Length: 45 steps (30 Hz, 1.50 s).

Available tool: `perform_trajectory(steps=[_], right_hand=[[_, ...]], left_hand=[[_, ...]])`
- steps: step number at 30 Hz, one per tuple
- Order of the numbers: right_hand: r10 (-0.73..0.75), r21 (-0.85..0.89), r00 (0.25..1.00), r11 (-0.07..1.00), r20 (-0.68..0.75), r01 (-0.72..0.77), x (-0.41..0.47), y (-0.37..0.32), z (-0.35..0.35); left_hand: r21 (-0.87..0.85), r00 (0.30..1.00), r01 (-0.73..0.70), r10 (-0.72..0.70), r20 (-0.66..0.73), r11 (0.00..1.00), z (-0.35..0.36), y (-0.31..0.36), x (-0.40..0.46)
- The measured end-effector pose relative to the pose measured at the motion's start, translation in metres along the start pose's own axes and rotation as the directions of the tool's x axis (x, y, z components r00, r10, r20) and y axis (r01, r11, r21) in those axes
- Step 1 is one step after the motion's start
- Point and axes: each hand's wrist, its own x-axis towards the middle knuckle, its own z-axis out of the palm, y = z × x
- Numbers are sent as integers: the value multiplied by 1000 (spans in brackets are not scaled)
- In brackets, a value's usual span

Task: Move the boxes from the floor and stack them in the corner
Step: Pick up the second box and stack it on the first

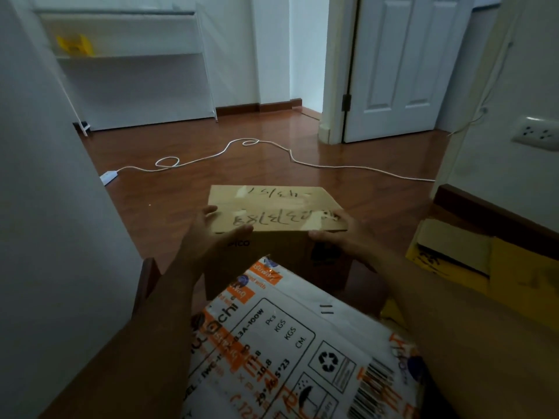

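A brown cardboard box (273, 208) with black handwriting on its taped lid sits in the middle of the view, over the wooden floor. My left hand (208, 237) grips its near left edge, thumb on the lid. My right hand (338, 234) grips its near right edge. Just in front of me lies a white box with orange print (290, 337), its top facing up, partly under my forearms. A yellow box (453, 252) lies at the right against the wall.
A white power cable (242, 146) snakes across the wooden floor (378, 207) beyond the box. A white wall panel (45, 207) closes the left side. White shelves (127, 55) stand at the back left, a white door (408, 71) at the back right. A wall socket (537, 133) is at the right.
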Motion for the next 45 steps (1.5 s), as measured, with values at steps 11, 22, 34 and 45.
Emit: perform_trajectory(steps=[11,22,34,45], right_hand=[[-132,74,881,980,-454,184,-93,9,-158],[-73,45,701,988,-709,149,-228,88,-319],[88,50,335,992,-938,-120,-452,222,-444],[411,301,204,858,-889,-416,-593,342,-438]], left_hand=[[55,860,-508,510,-26,860,88,156,-34],[-33,650,-735,718,250,677,237,278,-104],[-451,443,-580,727,524,678,479,286,-258],[-462,273,-391,579,768,796,620,200,-393]])
